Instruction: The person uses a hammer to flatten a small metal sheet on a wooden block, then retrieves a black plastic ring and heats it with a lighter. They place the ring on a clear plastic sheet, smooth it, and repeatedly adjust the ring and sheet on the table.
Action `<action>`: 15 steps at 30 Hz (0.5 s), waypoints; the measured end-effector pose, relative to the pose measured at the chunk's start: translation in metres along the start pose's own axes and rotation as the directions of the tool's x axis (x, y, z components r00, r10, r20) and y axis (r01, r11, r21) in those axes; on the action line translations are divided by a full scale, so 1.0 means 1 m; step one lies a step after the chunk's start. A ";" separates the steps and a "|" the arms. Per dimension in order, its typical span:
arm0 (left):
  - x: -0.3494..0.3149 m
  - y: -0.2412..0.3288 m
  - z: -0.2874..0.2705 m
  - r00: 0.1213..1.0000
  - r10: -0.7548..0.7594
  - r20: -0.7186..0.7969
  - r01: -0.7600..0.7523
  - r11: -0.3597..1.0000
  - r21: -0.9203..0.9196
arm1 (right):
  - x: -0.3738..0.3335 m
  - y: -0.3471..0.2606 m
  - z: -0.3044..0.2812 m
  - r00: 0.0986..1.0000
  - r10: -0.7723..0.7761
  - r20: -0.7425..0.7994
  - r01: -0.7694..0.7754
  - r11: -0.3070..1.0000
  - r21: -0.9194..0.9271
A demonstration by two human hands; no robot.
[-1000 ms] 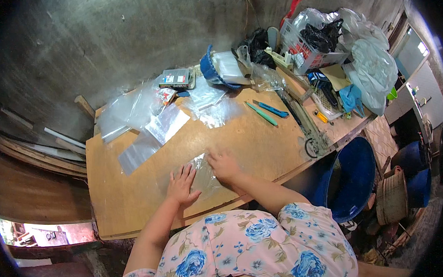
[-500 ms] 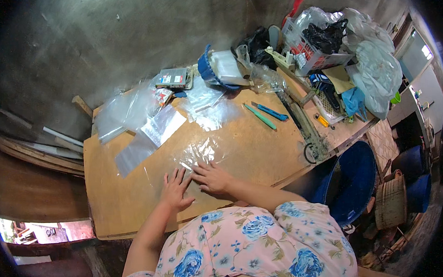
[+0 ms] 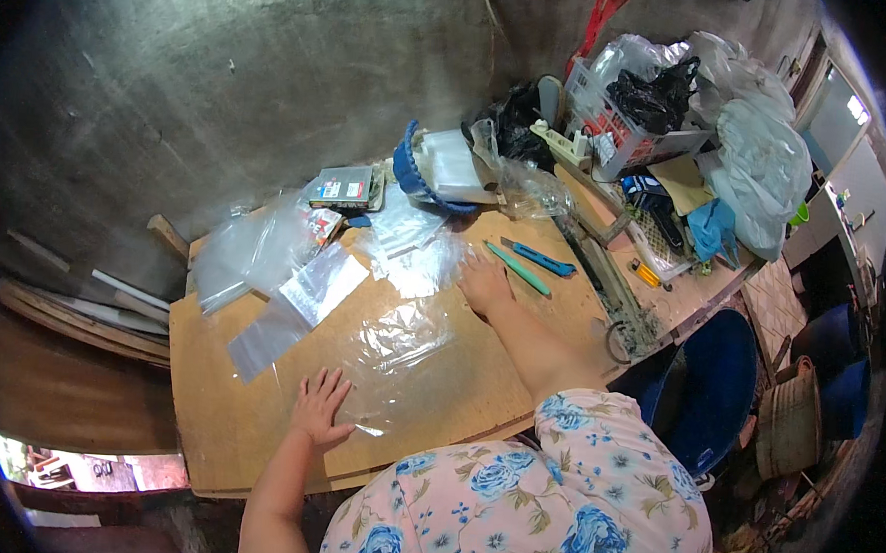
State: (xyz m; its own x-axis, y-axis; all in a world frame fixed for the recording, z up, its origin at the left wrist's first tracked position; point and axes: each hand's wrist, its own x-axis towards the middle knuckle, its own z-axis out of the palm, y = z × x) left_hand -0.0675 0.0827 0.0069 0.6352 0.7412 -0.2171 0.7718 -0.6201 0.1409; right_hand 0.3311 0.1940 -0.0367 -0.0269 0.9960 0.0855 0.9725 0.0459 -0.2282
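Note:
A clear plastic sheet (image 3: pixel 400 339) lies on the wooden table (image 3: pixel 245 416) in front of me, wrinkled and shiny in its middle. My left hand (image 3: pixel 322 408) rests flat at its near left side, fingers spread. Farther off to the right, my right hand (image 3: pixel 485 284) lies palm down with its fingers stretched out, beside the far edge of the sheet. Close to its fingertips is a slim green-handled tool (image 3: pixel 519 270). Just beyond that lies a blue utility knife (image 3: pixel 539 258). Neither hand holds anything.
Clear plastic bags (image 3: pixel 254 252) are spread at the left, near a dark box (image 3: pixel 342 187). A blue basket (image 3: pixel 416 170) holds more bags against the wall. A metal-edged bar (image 3: pixel 603 275) crosses the table's right side. Beyond stands a crate (image 3: pixel 660 153); a blue tub (image 3: pixel 713 391) is below.
My right hand has moved away from me toward the green-handled tool. My left hand has shifted slightly left and nearer to me. More of the clear sheet shows between them.

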 end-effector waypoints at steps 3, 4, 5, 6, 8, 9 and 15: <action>-0.003 -0.003 0.002 0.998 -0.039 -0.051 0.039 0.999 -0.013 | -0.013 -0.002 0.000 0.997 -0.070 0.030 0.071 0.997 -0.030; -0.003 -0.003 0.003 0.995 -0.053 -0.081 0.051 0.998 -0.022 | -0.017 -0.002 -0.003 0.993 -0.105 0.051 0.107 0.993 -0.042; 0.000 0.000 0.006 0.986 -0.080 -0.149 0.075 0.996 -0.043 | -0.019 -0.002 -0.003 0.999 -0.041 0.006 0.040 0.997 0.060; 0.007 0.007 0.004 0.971 -0.104 -0.215 0.092 0.994 -0.063 | -0.022 -0.003 -0.004 0.999 0.033 -0.032 -0.027 0.986 0.166; 0.030 0.028 -0.010 0.926 -0.160 -0.343 0.096 0.976 -0.196 | -0.026 -0.004 -0.005 0.994 0.104 -0.019 -0.085 0.896 0.435; 0.049 0.042 -0.022 0.894 -0.195 -0.404 0.068 0.949 -0.308 | -0.028 -0.005 -0.009 0.995 0.093 0.022 -0.088 0.809 0.581; 0.142 0.108 -0.061 0.973 -0.232 0.005 -0.022 -0.117 -0.993 | -0.062 -0.029 -0.088 0.802 -0.367 0.471 -0.461 0.121 0.879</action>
State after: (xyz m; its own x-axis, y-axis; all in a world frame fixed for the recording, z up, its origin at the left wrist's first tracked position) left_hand 0.1078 0.1370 0.0497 0.4387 0.8634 -0.2491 -0.0749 0.3114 0.9473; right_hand 0.3252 0.1236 0.0503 -0.4871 0.8184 -0.3050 -0.0730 -0.3862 -0.9195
